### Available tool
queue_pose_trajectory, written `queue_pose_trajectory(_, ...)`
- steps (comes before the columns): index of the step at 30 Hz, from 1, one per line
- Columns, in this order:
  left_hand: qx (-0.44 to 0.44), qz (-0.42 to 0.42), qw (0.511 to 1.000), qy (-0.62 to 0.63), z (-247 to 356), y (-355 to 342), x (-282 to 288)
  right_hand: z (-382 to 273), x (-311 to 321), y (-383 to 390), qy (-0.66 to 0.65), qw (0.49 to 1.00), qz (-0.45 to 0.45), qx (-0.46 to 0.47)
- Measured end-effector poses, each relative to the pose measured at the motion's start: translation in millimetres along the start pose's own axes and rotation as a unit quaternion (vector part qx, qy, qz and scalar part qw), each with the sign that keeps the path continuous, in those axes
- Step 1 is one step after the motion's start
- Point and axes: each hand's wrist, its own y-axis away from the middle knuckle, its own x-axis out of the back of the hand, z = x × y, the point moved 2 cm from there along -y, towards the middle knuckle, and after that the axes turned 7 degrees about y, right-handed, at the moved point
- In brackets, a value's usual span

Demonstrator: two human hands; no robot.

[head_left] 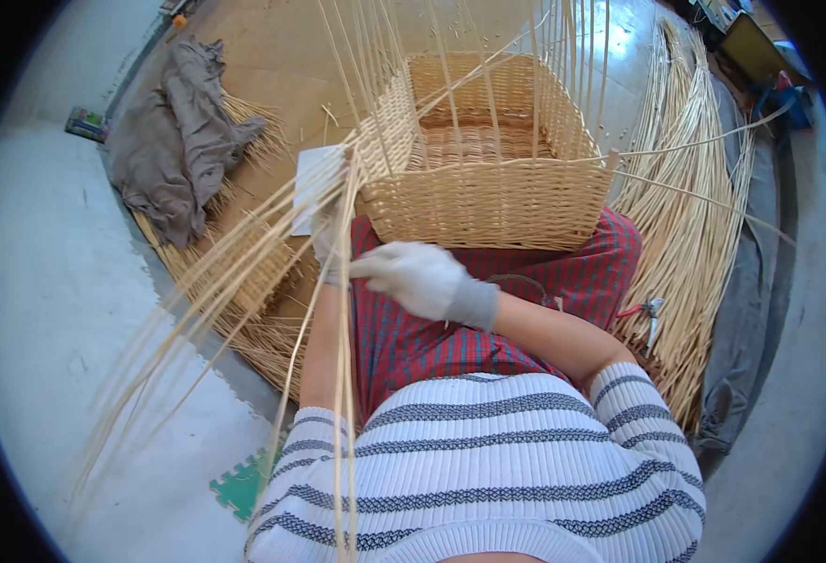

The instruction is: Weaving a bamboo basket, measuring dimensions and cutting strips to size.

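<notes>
Both gloved hands (404, 272) grip loose willow rods (244, 281) at the wicker basket (488, 202)'s left front corner

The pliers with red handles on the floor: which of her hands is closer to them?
Right. The right hand is over the lap, across from the pliers; the left hand is further off, at the basket's left corner, among the willow rods.

top: white knit, grey stripes, short sleeves | lap: red plaid | hands: pale gloves
</notes>
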Motion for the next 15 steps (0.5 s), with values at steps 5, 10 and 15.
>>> queue_pose_trajectory(5, -0.018, -0.128, 0.992, -0.016, 55, 93, 66, -27, -26, -46, 0.145, 0.95, 0.045, 0.273)
queue_pose_trajectory(10, -0.094, -0.107, 0.971, 0.191, 55, 93, 36, -14, 6, -26, 0.189, 0.941, -0.137, 0.244)
queue_pose_trajectory(15, 0.056, 0.025, 0.979, 0.192, -10, 102, 60, 73, 97, -60, -0.254, 0.894, 0.364, 0.058)
